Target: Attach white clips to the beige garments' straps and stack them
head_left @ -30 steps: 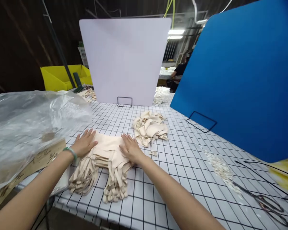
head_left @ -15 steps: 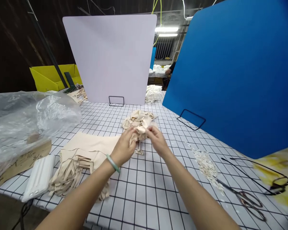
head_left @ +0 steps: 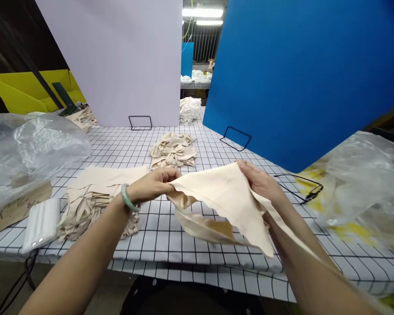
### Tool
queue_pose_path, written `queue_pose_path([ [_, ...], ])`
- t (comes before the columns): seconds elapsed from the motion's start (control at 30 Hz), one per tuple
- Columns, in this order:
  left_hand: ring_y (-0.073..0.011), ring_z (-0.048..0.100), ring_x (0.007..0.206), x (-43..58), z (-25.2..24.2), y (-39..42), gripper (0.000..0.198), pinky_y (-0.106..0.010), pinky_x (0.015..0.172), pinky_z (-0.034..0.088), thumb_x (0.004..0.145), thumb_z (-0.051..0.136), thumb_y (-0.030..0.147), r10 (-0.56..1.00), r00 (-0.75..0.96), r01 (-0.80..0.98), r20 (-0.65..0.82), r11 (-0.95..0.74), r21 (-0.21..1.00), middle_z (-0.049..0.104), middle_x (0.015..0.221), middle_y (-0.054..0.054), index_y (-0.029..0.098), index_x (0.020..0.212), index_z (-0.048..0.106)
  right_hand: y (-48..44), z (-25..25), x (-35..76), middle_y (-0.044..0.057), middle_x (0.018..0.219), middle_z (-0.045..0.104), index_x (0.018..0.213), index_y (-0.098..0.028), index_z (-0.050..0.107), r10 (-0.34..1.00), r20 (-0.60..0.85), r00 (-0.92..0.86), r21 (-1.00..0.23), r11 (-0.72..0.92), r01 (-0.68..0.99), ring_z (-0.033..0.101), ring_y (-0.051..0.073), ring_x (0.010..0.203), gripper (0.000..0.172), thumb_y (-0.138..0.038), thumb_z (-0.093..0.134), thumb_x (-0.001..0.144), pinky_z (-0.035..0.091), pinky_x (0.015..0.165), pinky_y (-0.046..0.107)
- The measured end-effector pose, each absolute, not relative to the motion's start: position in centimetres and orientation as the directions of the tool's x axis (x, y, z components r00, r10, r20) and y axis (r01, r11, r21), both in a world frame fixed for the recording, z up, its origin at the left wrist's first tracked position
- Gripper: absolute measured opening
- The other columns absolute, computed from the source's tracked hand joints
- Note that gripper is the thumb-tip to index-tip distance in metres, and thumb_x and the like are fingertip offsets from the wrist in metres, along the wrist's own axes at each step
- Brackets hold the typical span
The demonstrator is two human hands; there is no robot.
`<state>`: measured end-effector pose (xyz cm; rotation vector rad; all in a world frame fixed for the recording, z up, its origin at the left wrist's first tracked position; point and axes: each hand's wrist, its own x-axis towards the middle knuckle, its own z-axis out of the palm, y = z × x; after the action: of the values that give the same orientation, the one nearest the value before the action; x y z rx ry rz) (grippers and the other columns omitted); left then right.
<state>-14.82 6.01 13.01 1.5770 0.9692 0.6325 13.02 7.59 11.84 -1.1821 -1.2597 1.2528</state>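
Note:
Between my two hands a cream-coloured cloth garment piece (head_left: 219,186) is stretched out above the near part of the table, its lower layer and a long strap hanging loose. My left hand (head_left: 160,180), with a pale green bangle at the wrist, pinches its left corner. At the upper right corner, my right hand (head_left: 259,179) grips the fabric, and the strap trails down over that forearm. Beyond them lies a crumpled pile of cream cloth pieces (head_left: 173,151). Left of my left hand is a flatter stack of cream pieces (head_left: 101,177) with bunched straps.
A white power bank (head_left: 41,225) with a cable sits at the left, beside clear plastic (head_left: 52,144) and marked cardboard. A lilac board (head_left: 124,61) and a blue board (head_left: 292,78) stand behind. Black-framed glasses (head_left: 310,192) and more plastic (head_left: 364,183) lie at the right.
A cream piece has come away from the far pile and is now spread between my hands, nearer to me. The view has shifted right and down. The scissors no longer show.

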Motion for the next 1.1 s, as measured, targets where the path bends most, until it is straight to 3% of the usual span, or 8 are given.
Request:
queue_pose_path([
  [0.17, -0.0252, 0.062, 0.095, -16.5, 8.2, 5.1, 0.022, -0.042, 0.088, 0.052, 0.076, 0.055, 0.011, 0.982, 0.189, 0.827, 0.0, -0.159, 0.539, 0.066, 0.098, -0.009, 0.015, 0.096, 0.063, 7.3, 4.6, 15.5, 0.005, 0.095, 0.066, 0.095, -0.023, 0.06, 0.989, 0.103, 0.102, -0.834, 0.03, 0.551, 0.061, 0.021, 0.082, 0.028, -0.046, 0.063, 0.08, 0.049, 0.073, 0.036],
  [0.43, -0.0301, 0.047, 0.124, -14.1, 4.4, -0.5, 0.029, -0.053, 0.108, 0.039, 0.085, 0.057, 0.019, 0.816, 0.547, 0.731, 0.187, -0.574, 0.369, 0.057, 0.128, -0.012, 0.019, 0.114, 0.059, 0.8, 4.1, 17.1, 0.007, 0.089, 0.067, 0.091, -0.022, 0.065, 0.987, -0.032, -0.156, -0.79, 0.071, 0.609, 0.062, 0.024, 0.083, 0.029, -0.05, 0.055, 0.09, 0.051, 0.069, 0.037],
  [0.53, -0.0302, 0.049, 0.117, -12.8, 5.0, -0.6, 0.014, -0.055, 0.106, 0.037, 0.084, 0.057, 0.015, 0.759, 0.635, 0.663, 0.144, -0.631, 0.402, 0.061, 0.122, -0.012, 0.019, 0.096, 0.063, -0.4, 4.7, 16.2, 0.008, 0.093, 0.067, 0.092, -0.024, 0.064, 0.942, 0.072, -0.329, -0.752, 0.268, 0.603, 0.062, 0.025, 0.088, 0.024, -0.044, 0.05, 0.094, 0.051, 0.073, 0.039],
  [0.63, -0.0209, 0.057, 0.09, -12.5, 7.6, 0.1, 0.011, -0.042, 0.088, 0.049, 0.089, 0.052, 0.018, 0.748, 0.66, 0.525, 0.066, -0.523, 0.671, 0.064, 0.091, -0.008, 0.017, 0.081, 0.058, -0.2, 3.9, 16.9, 0.01, 0.091, 0.067, 0.091, -0.023, 0.063, 0.928, 0.207, -0.309, -0.584, 0.371, 0.722, 0.06, 0.027, 0.088, 0.021, -0.035, 0.046, 0.094, 0.048, 0.077, 0.043],
  [0.73, -0.0157, 0.06, 0.078, -12.5, 10.5, 0.8, 0.018, -0.033, 0.074, 0.053, 0.097, 0.042, 0.029, 0.765, 0.644, 0.311, 0.014, -0.278, 0.909, 0.063, 0.085, -0.005, 0.017, 0.088, 0.054, 0.2, 3.0, 18.4, 0.011, 0.085, 0.067, 0.085, -0.022, 0.063, 0.959, 0.179, -0.219, -0.469, 0.279, 0.838, 0.057, 0.029, 0.082, 0.02, -0.032, 0.046, 0.089, 0.045, 0.073, 0.044],
  [0.8, -0.0182, 0.06, 0.085, -11.9, 10.9, 1.1, 0.017, -0.035, 0.076, 0.052, 0.096, 0.045, 0.031, 0.798, 0.603, 0.358, 0.021, -0.294, 0.886, 0.064, 0.093, -0.008, 0.016, 0.093, 0.053, -0.3, 3.0, 18.8, 0.009, 0.082, 0.065, 0.083, -0.022, 0.062, 0.977, 0.014, -0.212, -0.525, 0.188, 0.83, 0.056, 0.026, 0.078, 0.02, -0.034, 0.047, 0.088, 0.044, 0.067, 0.04],
  [0.97, -0.0247, 0.056, 0.088, -9.9, 8.0, 1.3, 0.013, -0.043, 0.082, 0.047, 0.079, 0.061, 0.012, 0.69, 0.715, 0.652, -0.111, -0.602, 0.461, 0.062, 0.082, -0.008, 0.016, 0.069, 0.053, -3.2, 5.0, 18.2, 0.002, 0.074, 0.063, 0.082, -0.021, 0.061, 0.763, -0.51, -0.396, -0.795, -0.242, 0.556, 0.055, 0.016, 0.064, 0.032, -0.051, 0.053, 0.09, 0.043, 0.055, 0.028],
  [1.1, -0.0171, 0.058, 0.079, -10.1, 9.2, 1.6, 0.014, -0.032, 0.074, 0.049, 0.089, 0.049, 0.019, 0.67, 0.739, 0.475, -0.071, -0.443, 0.76, 0.062, 0.082, -0.005, 0.017, 0.075, 0.05, -4.2, 6.5, 18.2, 0.008, 0.096, 0.069, 0.094, -0.019, 0.066, 0.605, -0.497, -0.622, -0.867, -0.368, 0.336, 0.063, 0.018, 0.083, 0.036, -0.054, 0.056, 0.09, 0.053, 0.071, 0.032],
])
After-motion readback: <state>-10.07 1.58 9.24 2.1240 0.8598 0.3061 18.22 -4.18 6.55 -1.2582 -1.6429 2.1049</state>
